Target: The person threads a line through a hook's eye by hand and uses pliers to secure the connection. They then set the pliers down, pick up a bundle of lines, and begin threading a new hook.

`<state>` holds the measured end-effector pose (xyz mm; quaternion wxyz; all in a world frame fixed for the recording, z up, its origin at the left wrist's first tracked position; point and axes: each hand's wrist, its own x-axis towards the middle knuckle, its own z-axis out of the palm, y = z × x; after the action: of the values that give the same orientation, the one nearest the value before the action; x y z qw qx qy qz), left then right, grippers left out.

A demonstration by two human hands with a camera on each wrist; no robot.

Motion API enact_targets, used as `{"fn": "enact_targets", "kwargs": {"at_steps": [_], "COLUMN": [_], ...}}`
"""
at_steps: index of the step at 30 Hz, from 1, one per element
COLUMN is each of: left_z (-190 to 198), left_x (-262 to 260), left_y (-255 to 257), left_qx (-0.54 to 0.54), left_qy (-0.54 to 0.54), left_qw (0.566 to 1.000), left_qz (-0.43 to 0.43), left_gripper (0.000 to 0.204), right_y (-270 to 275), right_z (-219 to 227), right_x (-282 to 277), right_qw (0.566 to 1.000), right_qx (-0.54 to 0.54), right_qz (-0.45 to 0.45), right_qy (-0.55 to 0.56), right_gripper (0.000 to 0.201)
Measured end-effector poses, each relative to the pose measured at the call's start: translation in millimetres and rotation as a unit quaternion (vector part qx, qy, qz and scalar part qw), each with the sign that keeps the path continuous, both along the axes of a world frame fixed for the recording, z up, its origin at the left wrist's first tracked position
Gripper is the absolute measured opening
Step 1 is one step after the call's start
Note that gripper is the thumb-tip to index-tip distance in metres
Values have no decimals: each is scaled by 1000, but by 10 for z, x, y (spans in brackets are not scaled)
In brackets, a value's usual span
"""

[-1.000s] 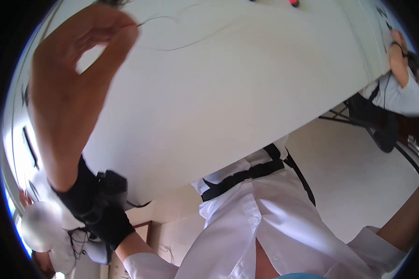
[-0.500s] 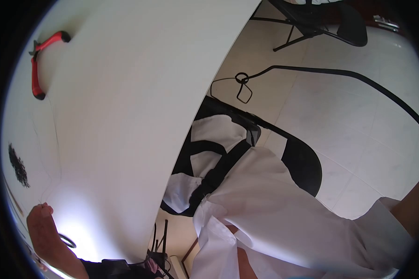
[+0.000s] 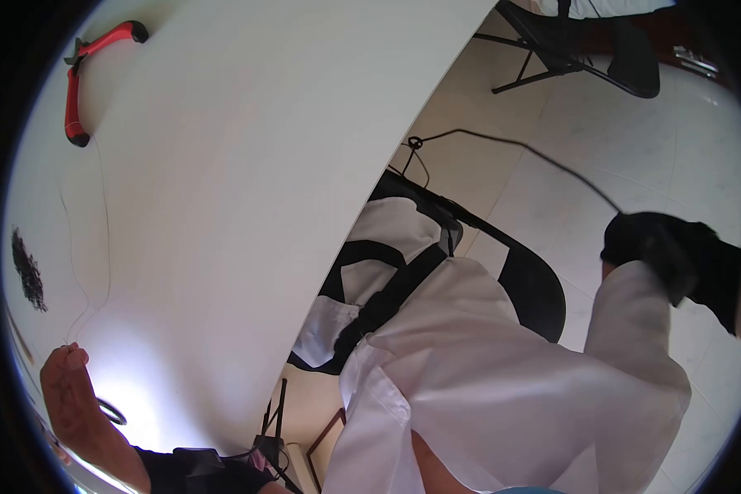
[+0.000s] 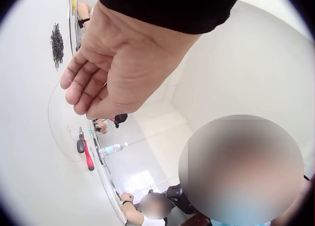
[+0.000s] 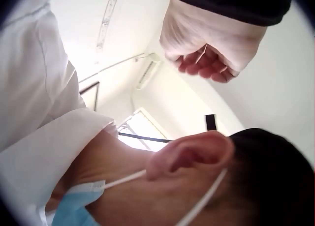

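In the head view, my left hand (image 3: pixel 86 403) is over the left side of the white table (image 3: pixel 222 165). Its thumb and fingertips pinch a thin wire (image 3: pixel 108 222), which loops away across the tabletop toward red-handled pliers (image 3: pixel 72 107). The pliers lie with their handles spread. A small pile of dark slender pieces (image 3: pixel 28 270) sits beyond the fingertips. My right hand (image 5: pixel 209 46) is raised beside my head in the right wrist view, fingers loosely curled with nothing visible in them. In the head view, only its black wrist band (image 3: pixel 700 255) and white sleeve show.
A black ring-shaped thing (image 3: pixel 112 412) lies beside my left wrist. Black folding chairs (image 3: pixel 535 288) stand along the table's edge, and a dark cable (image 3: pixel 535 148) runs across toward my right wrist. A water bottle (image 4: pixel 114 148) and other people appear in the left wrist view.
My head view has turned, bringing the pliers and pile into sight. My left hand still pinches the wire, now lower left in view. My right forearm has folded up toward my head.
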<state>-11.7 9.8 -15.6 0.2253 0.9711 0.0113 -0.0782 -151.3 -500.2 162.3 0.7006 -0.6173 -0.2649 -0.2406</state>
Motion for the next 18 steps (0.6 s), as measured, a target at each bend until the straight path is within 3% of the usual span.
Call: {"fn": "enact_targets", "kwargs": {"at_steps": [1,2,4,5,6,8,10,12,15,18], "left_z": [-2,-16,-26,-22,-20,-23,-58,-113,-158,-148], "left_x": [0,1,20,21,24,18,10,11,38,37], "left_y": [4,14,-1,-23,-57,-136,-173,-154,-91,25], "left_qx": [-2,-5,12,31,41,55,47,21,-29,-56], "left_qy": [-2,-3,-6,-11,-12,-10,-12,-22,-35,-49], "left_qw": [1000,1000,1000,999,999,998,999,1000,999,994], "left_qz": [1,-1,-21,-34,-32,-9,11,7,-15,-76], "left_gripper": [19,20,22,23,24,26,28,28,21,18], "right_y": [-178,-218,39,207,239,252,305,278,228,265], "right_z": [-305,-718,-1403,-1792,-2032,-2523,-2911,-3332,-3934,-4383], "right_x": [-17,-110,-159,-301,-408,-722,-1123,-1534,-2082,-2501], "right_qw": [990,967,896,845,755,686,557,481,439,528], "right_qx": [57,103,108,42,-59,-346,-499,-552,-528,-428], "right_qz": [-10,-85,-184,-282,-297,-117,-33,64,31,-41], "right_qy": [127,216,388,452,582,629,663,678,727,733], "right_gripper": [31,33,23,23,17,14,23,22,36,59]}}
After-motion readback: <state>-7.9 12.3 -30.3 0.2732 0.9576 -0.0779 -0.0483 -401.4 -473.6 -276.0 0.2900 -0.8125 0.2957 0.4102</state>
